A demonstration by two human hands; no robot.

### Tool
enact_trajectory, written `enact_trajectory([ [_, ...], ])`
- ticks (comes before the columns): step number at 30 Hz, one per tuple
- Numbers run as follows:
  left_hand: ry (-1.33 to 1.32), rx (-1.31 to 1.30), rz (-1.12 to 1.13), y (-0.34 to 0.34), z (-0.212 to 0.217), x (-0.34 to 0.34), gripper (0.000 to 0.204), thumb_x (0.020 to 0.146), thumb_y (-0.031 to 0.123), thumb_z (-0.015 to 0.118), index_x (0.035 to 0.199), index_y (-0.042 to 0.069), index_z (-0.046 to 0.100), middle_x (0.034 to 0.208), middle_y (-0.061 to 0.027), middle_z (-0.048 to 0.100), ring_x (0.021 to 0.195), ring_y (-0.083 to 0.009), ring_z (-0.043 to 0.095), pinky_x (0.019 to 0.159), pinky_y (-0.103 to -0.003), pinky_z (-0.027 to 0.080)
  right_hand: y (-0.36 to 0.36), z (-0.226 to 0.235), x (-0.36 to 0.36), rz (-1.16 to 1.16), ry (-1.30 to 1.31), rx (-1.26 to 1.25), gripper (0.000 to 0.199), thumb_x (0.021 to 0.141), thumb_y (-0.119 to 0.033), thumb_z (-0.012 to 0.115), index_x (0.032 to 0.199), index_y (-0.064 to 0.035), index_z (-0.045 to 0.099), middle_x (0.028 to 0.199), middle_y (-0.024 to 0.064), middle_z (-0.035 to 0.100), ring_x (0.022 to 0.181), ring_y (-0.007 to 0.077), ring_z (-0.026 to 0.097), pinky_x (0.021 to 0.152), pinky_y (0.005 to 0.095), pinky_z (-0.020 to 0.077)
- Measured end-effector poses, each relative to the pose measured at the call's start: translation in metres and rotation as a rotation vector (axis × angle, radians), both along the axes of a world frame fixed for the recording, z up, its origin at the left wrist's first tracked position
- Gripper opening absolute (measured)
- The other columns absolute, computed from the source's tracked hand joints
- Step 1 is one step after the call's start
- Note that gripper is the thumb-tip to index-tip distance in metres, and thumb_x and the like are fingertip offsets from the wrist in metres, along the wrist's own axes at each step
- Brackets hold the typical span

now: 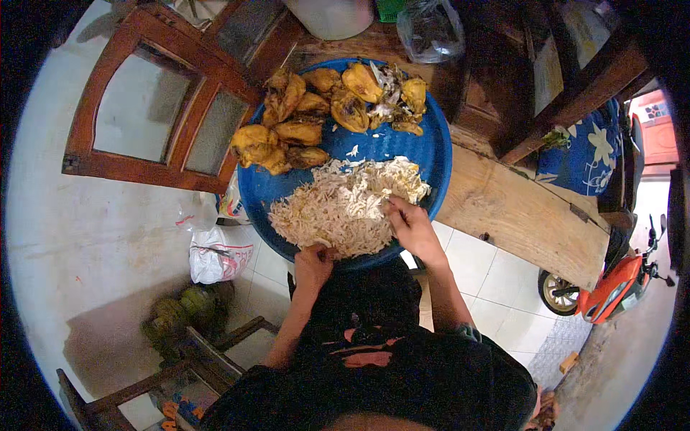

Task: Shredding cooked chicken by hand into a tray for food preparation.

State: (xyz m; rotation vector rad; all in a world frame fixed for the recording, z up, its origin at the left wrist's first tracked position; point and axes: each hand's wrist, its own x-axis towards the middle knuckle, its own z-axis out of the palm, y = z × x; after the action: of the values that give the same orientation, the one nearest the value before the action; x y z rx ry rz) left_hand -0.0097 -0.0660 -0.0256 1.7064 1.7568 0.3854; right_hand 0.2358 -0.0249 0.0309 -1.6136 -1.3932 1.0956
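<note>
A round blue tray [437, 147] lies in front of me. Its near half carries a broad heap of shredded chicken [323, 205], with a paler, clumped portion [370, 188] at the heap's upper right. Browned yellow chicken pieces [298, 133] are piled along the far and left side, and dark and whitish scraps [388, 90] lie among them at the far right. My right hand [413, 228] pinches shreds at the heap's right edge. At the heap's near edge, my left hand [315, 267] has its fingers curled together; what they hold, if anything, is hidden.
A wooden plank [517, 208] extends right of the tray. Beyond it stand a clear plastic bag [430, 32] and a pale bucket [330, 16]. Wooden-framed panels [183, 122] rise at left, above a white bag [215, 257] and green round fruit [169, 316]. An orange motorbike [614, 287] is far right.
</note>
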Motion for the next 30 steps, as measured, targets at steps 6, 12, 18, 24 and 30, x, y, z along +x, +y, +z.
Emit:
enact_trajectory([
  [6,0.09,0.005,0.0,0.007,0.006,-0.006,0.021,0.078,0.02,0.067,0.077,-0.001,0.068,0.069,-0.0168,0.065,0.066,-0.0312,0.066,0.061,-0.036,0.051,-0.002,-0.01,0.0,0.067,-0.085,0.119,0.026,0.092,-0.016,0.05,0.108,0.0027,0.058,0.069,0.0136,0.055,0.061,0.0163,0.054,0.06,0.0304,0.045],
  [12,-0.378,-0.12,0.04,0.027,0.053,0.006,0.014,0.085,0.01,0.06,0.089,-0.002,0.066,0.07,-0.0036,0.064,0.062,-0.0085,0.057,0.056,-0.023,0.045,-0.016,0.004,-0.018,0.345,0.109,-0.218,0.034,0.09,-0.019,0.051,0.119,-0.0011,0.054,0.105,0.0256,0.061,0.1,0.0364,0.06,0.087,0.0387,0.0467],
  [18,-0.562,-0.229,0.083,0.057,0.062,0.033,0.014,0.088,0.011,0.056,0.086,-0.002,0.063,0.072,-0.0037,0.063,0.061,-0.0089,0.056,0.055,-0.024,0.044,-0.006,-0.014,-0.024,0.2,0.01,0.369,0.038,0.092,-0.011,0.051,0.13,-0.0101,0.05,0.082,0.0076,0.059,0.063,0.0119,0.053,0.061,0.0262,0.0456],
  [24,-0.518,-0.132,-0.013,0.06,0.057,0.052,0.016,0.088,0.013,0.054,0.085,0.0,0.062,0.064,-0.0021,0.056,0.058,-0.008,0.051,0.053,-0.024,0.041,-0.011,0.013,-0.012,0.307,0.251,-0.072,0.037,0.091,-0.011,0.049,0.128,-0.009,0.05,0.099,0.0121,0.056,0.086,0.0215,0.051,0.076,0.0315,0.0423],
  [30,-0.523,-0.038,-0.077,0.08,0.052,0.072,0.009,0.086,0.011,0.056,0.084,0.003,0.061,0.064,-0.0035,0.055,0.057,-0.0113,0.054,0.052,-0.026,0.042,-0.009,-0.024,0.016,-0.029,0.113,-0.009,0.036,0.095,-0.006,0.044,0.13,-0.0096,0.048,0.08,0.0007,0.055,0.059,0.0068,0.045,0.054,0.0226,0.0397],
])
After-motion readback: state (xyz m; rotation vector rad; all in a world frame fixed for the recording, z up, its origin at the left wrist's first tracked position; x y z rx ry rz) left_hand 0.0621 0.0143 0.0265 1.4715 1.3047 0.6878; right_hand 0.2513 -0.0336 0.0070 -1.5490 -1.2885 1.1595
